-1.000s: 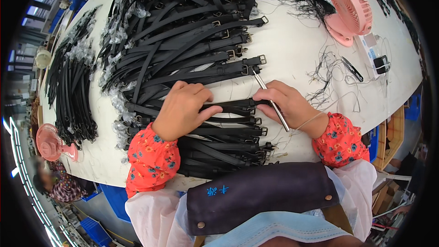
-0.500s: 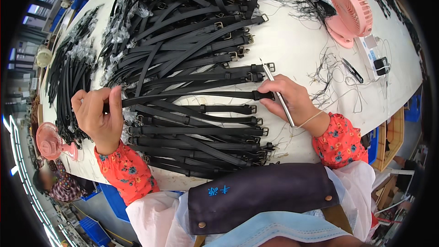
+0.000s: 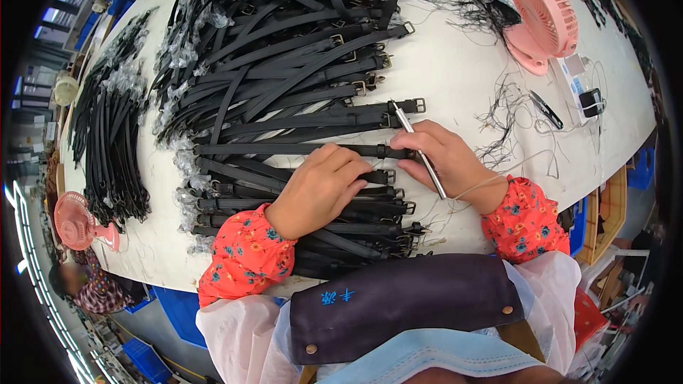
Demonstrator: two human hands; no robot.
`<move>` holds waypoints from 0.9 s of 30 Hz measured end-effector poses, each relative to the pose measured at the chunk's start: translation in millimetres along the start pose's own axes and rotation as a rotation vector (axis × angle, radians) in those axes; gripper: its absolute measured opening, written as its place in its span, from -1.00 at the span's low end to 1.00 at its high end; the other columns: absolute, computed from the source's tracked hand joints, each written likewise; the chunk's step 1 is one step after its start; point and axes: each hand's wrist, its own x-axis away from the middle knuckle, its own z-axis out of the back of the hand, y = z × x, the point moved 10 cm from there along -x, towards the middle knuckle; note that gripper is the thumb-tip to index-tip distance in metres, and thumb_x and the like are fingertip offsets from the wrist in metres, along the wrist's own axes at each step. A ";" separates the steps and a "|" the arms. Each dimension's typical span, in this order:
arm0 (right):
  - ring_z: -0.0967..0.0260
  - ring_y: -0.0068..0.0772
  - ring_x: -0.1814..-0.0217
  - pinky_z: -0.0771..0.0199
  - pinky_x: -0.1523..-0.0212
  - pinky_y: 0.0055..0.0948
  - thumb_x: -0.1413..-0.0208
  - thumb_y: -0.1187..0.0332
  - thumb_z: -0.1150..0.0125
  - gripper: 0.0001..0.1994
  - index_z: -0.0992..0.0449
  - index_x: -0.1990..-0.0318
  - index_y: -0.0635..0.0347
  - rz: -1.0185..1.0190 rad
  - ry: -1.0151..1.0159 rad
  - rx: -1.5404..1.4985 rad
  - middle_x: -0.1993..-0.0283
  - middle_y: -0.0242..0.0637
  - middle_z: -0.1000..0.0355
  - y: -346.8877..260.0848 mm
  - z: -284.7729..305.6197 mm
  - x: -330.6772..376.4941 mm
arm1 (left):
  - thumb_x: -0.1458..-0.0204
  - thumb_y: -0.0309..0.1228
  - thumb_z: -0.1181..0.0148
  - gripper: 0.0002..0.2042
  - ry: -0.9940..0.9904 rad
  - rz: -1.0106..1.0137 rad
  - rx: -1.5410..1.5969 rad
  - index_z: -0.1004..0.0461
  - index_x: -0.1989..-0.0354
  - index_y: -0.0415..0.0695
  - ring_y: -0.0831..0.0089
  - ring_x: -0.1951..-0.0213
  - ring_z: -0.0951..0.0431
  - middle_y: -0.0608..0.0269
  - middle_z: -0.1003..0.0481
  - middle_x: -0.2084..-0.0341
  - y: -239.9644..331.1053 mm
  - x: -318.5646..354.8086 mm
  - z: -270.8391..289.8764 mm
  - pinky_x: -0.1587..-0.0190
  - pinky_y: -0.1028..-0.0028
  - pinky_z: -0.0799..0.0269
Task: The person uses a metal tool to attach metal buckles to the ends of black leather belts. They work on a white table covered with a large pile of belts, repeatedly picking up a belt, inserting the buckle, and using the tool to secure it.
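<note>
- Both hands work low at the near edge of the desk [image 3: 455, 57]: the left hand [image 3: 320, 188] lies palm down with its grip flat and open, fingers spread over a black strap [image 3: 284, 149], pressing it rather than closing round it.
- Right hand [image 3: 452, 160] has its grip closed around a slim metal tool [image 3: 420, 149], which runs slantwise through the fingers with its tip near the strap's buckle end; the thumb side also rests on that end of the strap.
- That strap lies stretched straight across the desk, running left from the right hand and under the left hand's fingertips.
- Just below the hands sits a neat stack of straps [image 3: 334, 231] laid side by side, buckles lined up to the right; judging by their order, these look like the finished part of the work.
- Beyond the hands a much larger loose heap of straps [image 3: 284, 43] fans out, crossing and overlapping, so by the look of it most of the pile is left to handle.
- Farther left lies another bundle of straps [image 3: 114, 142], well apart from the hands.
- At the far right stand a pink fan [image 3: 544, 18], loose black threads [image 3: 509, 110] and small black snips [image 3: 546, 109].
</note>
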 end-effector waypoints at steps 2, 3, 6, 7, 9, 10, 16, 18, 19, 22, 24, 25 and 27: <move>-0.47 0.00 0.16 -0.53 0.17 -0.19 -0.06 0.49 -0.41 -0.64 -0.47 -0.02 0.12 0.001 -0.017 0.008 0.17 -0.13 -0.44 0.6 0.2 0.7 | -0.02 -0.54 -0.38 -0.79 -0.065 0.051 0.193 -0.64 0.14 -0.15 0.18 0.19 -0.54 0.20 -0.58 0.29 -13.1 7.5 -7.8 0.06 0.27 -0.46; -0.47 0.00 0.16 -0.53 0.17 -0.19 -0.06 0.49 -0.41 -0.64 -0.47 -0.02 0.12 0.004 -0.016 0.009 0.18 -0.13 -0.44 1.9 -0.5 1.3 | -0.02 -0.54 -0.38 -0.80 -0.099 0.077 0.289 -0.66 0.14 -0.15 0.20 0.20 -0.54 0.22 -0.58 0.31 -18.0 11.4 -9.4 0.07 0.28 -0.46; -0.48 0.00 0.19 -0.54 0.19 -0.20 -0.05 0.48 -0.42 -0.64 -0.48 -0.01 0.13 -0.019 -0.039 -0.021 0.19 -0.13 -0.45 1.0 -4.0 1.3 | -0.08 -0.51 -0.37 -0.84 -0.356 0.142 0.471 -0.68 0.15 -0.17 0.20 0.22 -0.56 0.19 -0.63 0.32 -17.0 26.3 -20.9 0.09 0.33 -0.48; -0.48 -0.01 0.20 -0.54 0.20 -0.20 -0.05 0.48 -0.42 -0.64 -0.48 -0.01 0.13 -0.032 -0.052 -0.036 0.19 -0.13 -0.45 0.1 -6.0 1.0 | -0.09 -0.50 -0.36 -0.84 -0.459 0.183 0.558 -0.67 0.15 -0.17 0.18 0.21 -0.57 0.17 -0.64 0.32 -14.7 32.8 -24.6 0.08 0.32 -0.49; -0.48 -0.01 0.22 -0.54 0.21 -0.21 -0.05 0.47 -0.43 -0.65 -0.48 0.00 0.13 0.004 -0.039 -0.039 0.19 -0.12 -0.45 -5.4 -8.3 -0.1 | -0.15 -0.43 -0.32 -0.83 -0.571 0.160 0.559 -0.67 0.13 -0.20 0.14 0.16 -0.61 0.12 -0.66 0.31 -9.8 36.4 -26.1 0.07 0.31 -0.51; -0.48 -0.02 0.23 -0.54 0.22 -0.21 -0.05 0.46 -0.43 -0.65 -0.49 0.00 0.13 0.022 -0.032 -0.040 0.20 -0.12 -0.46 -7.7 -8.7 -0.6 | -0.16 -0.41 -0.30 -0.83 -0.579 0.121 0.513 -0.67 0.14 -0.20 0.12 0.15 -0.61 0.11 -0.65 0.30 -7.7 36.1 -24.9 0.08 0.29 -0.52; -0.48 -0.03 0.23 -0.54 0.22 -0.23 -0.05 0.47 -0.43 -0.65 -0.49 0.01 0.13 -0.007 -0.025 -0.040 0.20 -0.13 -0.46 -4.6 -6.5 -1.3 | -0.18 -0.41 -0.25 -0.85 -0.411 0.059 0.139 -0.62 0.24 -0.26 0.05 0.25 -0.60 0.07 -0.61 0.34 -2.4 3.8 -9.2 0.16 0.20 -0.50; -0.48 -0.03 0.22 -0.54 0.22 -0.22 -0.04 0.49 -0.42 -0.66 -0.49 0.02 0.13 -0.011 -0.019 -0.012 0.21 -0.13 -0.46 -2.3 -5.7 -0.7 | -0.17 -0.45 -0.27 -0.87 -0.303 0.107 0.122 -0.57 0.29 -0.28 0.05 0.31 -0.58 0.05 -0.57 0.38 -7.5 -5.1 -8.9 0.21 0.20 -0.48; -0.48 -0.04 0.22 -0.54 0.22 -0.22 -0.04 0.50 -0.42 -0.66 -0.49 0.02 0.13 -0.014 -0.016 0.002 0.21 -0.14 -0.46 -1.2 -5.0 -0.5 | -0.16 -0.44 -0.28 -0.87 -0.304 0.106 0.171 -0.57 0.27 -0.28 0.06 0.31 -0.58 0.05 -0.57 0.38 -9.2 -6.0 -14.3 0.22 0.21 -0.48; -0.47 -0.04 0.23 -0.53 0.22 -0.22 -0.01 0.54 -0.39 -0.67 -0.51 0.04 0.13 -0.039 0.101 0.085 0.22 -0.14 -0.46 2.9 6.0 0.1 | -0.10 -0.43 -0.37 -0.81 -0.338 0.182 0.337 -0.59 0.19 -0.27 0.13 0.34 -0.58 0.04 -0.57 0.38 -14.8 -3.9 -24.0 0.23 0.26 -0.47; -0.47 -0.04 0.22 -0.53 0.20 -0.21 0.00 0.55 -0.38 -0.67 -0.51 0.06 0.12 -0.057 0.157 0.157 0.22 -0.15 -0.47 7.0 12.3 -0.1 | -0.08 -0.43 -0.39 -0.79 -0.361 0.244 0.407 -0.60 0.17 -0.27 0.16 0.34 -0.59 0.06 -0.58 0.37 -20.1 1.7 -21.7 0.23 0.29 -0.48; -0.46 -0.04 0.22 -0.52 0.20 -0.20 0.01 0.56 -0.37 -0.67 -0.51 0.06 0.11 -0.066 0.185 0.193 0.22 -0.15 -0.47 9.0 15.9 0.0 | -0.07 -0.43 -0.40 -0.78 -0.373 0.275 0.442 -0.60 0.16 -0.27 0.17 0.34 -0.59 0.06 -0.59 0.37 -24.4 5.5 -21.1 0.23 0.30 -0.48; -0.46 -0.04 0.16 -0.49 0.10 -0.17 0.02 0.57 -0.37 -0.66 -0.52 0.07 0.09 -0.035 0.200 0.302 0.21 -0.18 -0.49 5.9 20.4 -2.4 | -0.09 -0.47 -0.39 -0.81 -0.363 0.123 0.328 -0.59 0.18 -0.27 0.20 0.34 -0.61 0.08 -0.60 0.35 -18.4 6.7 -17.5 0.21 0.37 -0.52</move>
